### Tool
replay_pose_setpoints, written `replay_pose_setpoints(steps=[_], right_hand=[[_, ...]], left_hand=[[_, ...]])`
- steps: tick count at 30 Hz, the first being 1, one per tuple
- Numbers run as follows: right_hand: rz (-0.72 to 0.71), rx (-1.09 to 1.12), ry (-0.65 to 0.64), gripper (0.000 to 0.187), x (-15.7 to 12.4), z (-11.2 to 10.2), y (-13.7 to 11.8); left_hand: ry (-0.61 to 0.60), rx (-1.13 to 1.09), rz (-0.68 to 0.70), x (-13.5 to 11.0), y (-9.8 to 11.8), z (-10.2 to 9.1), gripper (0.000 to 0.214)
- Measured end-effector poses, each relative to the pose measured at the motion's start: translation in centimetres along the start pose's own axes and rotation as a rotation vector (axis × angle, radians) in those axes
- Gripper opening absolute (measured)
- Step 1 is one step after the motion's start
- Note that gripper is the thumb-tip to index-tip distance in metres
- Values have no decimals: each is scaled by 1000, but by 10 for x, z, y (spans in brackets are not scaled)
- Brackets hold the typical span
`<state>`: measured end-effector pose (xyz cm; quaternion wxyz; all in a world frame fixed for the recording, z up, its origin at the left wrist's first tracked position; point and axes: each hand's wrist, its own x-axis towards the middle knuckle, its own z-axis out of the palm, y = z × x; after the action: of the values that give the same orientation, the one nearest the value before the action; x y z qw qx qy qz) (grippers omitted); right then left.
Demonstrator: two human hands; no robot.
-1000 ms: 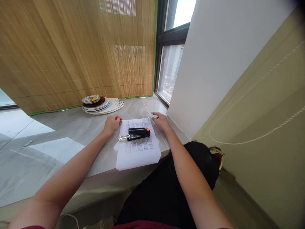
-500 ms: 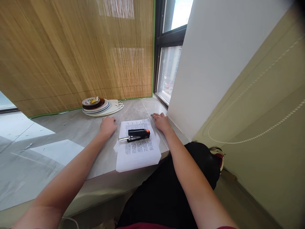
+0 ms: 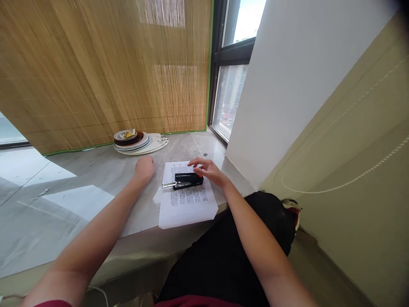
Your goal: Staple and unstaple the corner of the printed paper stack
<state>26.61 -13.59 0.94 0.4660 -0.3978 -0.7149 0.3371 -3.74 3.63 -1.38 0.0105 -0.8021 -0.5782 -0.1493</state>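
Right hand (image 3: 208, 169) — half-open, over stapler (image 3: 185, 176)

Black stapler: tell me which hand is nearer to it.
Right. The right hand is at the far edge of the stapler, by its orange-marked end; whether it touches is unclear. The left hand is off to the left, beyond the paper's left edge.

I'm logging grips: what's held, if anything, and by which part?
No visible hold: the right hand is open at the stapler; whether the curled left hand hides anything can't be told.
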Motion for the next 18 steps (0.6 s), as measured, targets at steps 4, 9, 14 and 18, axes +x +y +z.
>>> replay_pose_setpoints(steps=[4, 9, 14, 18], right_hand=[[-80, -140, -211, 51, -1, 10, -1], [-86, -298, -133, 41, 1, 23, 13], [-18, -355, 174, 40, 2, 18, 23], [11, -421, 232, 39, 3, 14, 30]], left_hand=[[103, -72, 34, -2, 14, -1, 13], [60, -864, 166, -9, 43, 0, 27], [-68, -1178, 255, -19, 56, -5, 48], [-45, -1113, 285, -22, 55, -9, 42]])
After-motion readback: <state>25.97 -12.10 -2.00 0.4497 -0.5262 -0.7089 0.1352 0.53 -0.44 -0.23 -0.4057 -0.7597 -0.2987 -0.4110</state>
